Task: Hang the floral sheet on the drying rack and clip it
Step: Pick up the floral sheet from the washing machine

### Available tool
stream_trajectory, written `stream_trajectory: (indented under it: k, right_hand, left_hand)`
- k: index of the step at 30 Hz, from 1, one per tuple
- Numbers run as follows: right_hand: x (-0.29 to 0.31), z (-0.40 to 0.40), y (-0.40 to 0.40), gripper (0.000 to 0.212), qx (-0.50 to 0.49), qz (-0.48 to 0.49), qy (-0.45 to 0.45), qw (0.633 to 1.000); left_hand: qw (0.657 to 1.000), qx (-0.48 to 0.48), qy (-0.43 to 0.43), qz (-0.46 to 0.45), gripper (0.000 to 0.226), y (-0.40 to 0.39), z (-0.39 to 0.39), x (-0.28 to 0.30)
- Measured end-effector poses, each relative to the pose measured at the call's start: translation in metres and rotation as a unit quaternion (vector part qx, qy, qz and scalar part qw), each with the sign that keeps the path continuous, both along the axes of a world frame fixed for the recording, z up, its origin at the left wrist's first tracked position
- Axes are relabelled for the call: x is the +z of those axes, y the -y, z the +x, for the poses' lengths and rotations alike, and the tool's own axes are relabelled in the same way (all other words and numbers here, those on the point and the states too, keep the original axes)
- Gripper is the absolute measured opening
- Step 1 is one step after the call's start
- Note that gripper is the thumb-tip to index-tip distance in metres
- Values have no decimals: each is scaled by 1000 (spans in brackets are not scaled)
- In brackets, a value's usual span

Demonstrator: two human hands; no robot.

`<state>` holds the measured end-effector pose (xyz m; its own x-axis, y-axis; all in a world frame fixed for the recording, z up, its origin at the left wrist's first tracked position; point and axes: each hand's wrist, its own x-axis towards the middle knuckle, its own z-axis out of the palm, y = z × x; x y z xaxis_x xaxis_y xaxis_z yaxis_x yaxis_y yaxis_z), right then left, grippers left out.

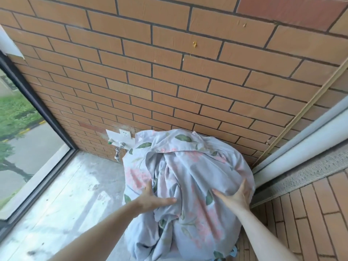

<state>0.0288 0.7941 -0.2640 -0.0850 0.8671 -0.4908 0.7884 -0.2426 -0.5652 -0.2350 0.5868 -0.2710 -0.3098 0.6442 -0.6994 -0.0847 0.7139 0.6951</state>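
Pale floral sheet (188,185) is bunched straight ahead, left hand (154,200) and right hand (235,196) both flat, released, pressing its near side, equally close.

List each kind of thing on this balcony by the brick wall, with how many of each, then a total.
Floral sheet, bundled: 1
Hands on it: 2, left hand and right hand
Wall socket: 1
Taps: 2, green-tipped tap and metal tap
Total: 6
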Motion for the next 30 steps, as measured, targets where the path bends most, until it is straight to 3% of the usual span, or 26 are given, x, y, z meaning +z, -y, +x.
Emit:
stream_trajectory:
  k: [3, 6, 10, 12, 17, 21, 22, 24, 26, 28, 30]
  right_hand:
    - [-10, -6, -10, 167, 8, 13, -36, 999]
    - [-15, -16, -18, 151, 44, 17, -56, 997]
    - [-25, -21, -26, 114, 99, 32, -5, 995]
    - [-20, -24, -30, 104, 119, 61, 8, 991]
    - [-4, -36, -44, 151, 94, 96, -42, 990]
    - [-5, -49, -58, 149, 145, 44, -121, 981]
    - [-9, -52, -62, 137, 165, 29, -128, 978]
    - [-14, -57, -67, 84, 181, -1, -93, 979]
    - [-17, -62, -69, 43, 204, -4, -46, 978]
    - [-16, -67, -66, 26, 217, 14, -37, 975]
    - [-7, -71, -58, 22, 192, 43, -49, 979]
  left_hand:
    - [999, 1, -31, -28, 182, -11, 6, -2]
    - [995, 8, -80, -53, 175, -26, 12, -6]
    - [982, 14, -174, -73, 95, -34, 18, -19]
    - [980, 5, -184, -73, 83, -37, 15, -18]
    - [980, 15, -185, -72, 90, -37, 7, -20]
    - [976, -4, -200, -81, 87, -34, 4, -25]
    - [976, -9, -199, -82, 91, -35, 4, -26]
    - [977, -18, -197, -76, 96, -37, 5, -26]
    - [976, -23, -205, -65, 85, -42, 6, -22]
    - [976, -24, -212, -43, 64, -45, 9, -15]
    - [974, -19, -226, -11, 50, -43, 10, 0]
